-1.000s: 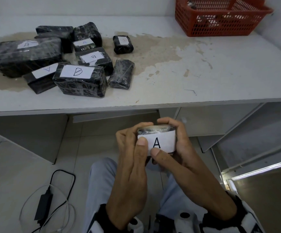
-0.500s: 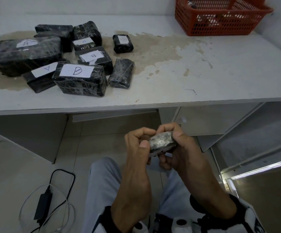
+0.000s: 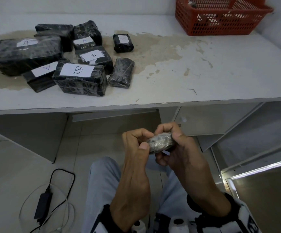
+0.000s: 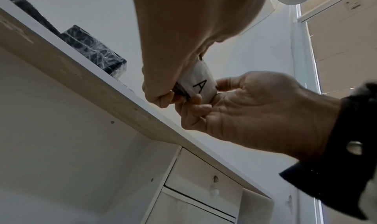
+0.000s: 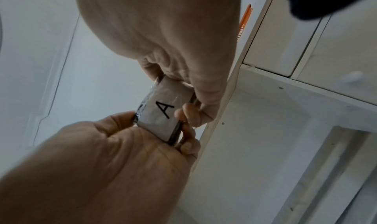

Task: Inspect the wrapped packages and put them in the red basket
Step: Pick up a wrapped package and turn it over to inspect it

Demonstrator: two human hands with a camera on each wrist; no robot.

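Both hands hold one small wrapped package (image 3: pixel 160 143) below the desk edge, over my lap. My left hand (image 3: pixel 136 142) pinches its left end and my right hand (image 3: pixel 171 137) grips its right end. Its shiny wrapped side faces up in the head view. Its white label marked A faces down, readable in the wrist views on the package (image 4: pixel 200 84) (image 5: pixel 163 111). Several more black wrapped packages (image 3: pixel 79 78) labelled A or B lie on the left of the white desk (image 3: pixel 203 73). The red basket (image 3: pixel 220 22) stands at the desk's far right corner.
Drawers (image 4: pixel 204 179) sit under the desk just beyond my hands. A power adapter with cables (image 3: pixel 43 202) lies on the tiled floor to the left of my knees. A wall closes the desk's right side next to the basket.
The package has been rolled over in my hands: its A label faced up at me a second ago and now faces down. Both hands sank slightly.
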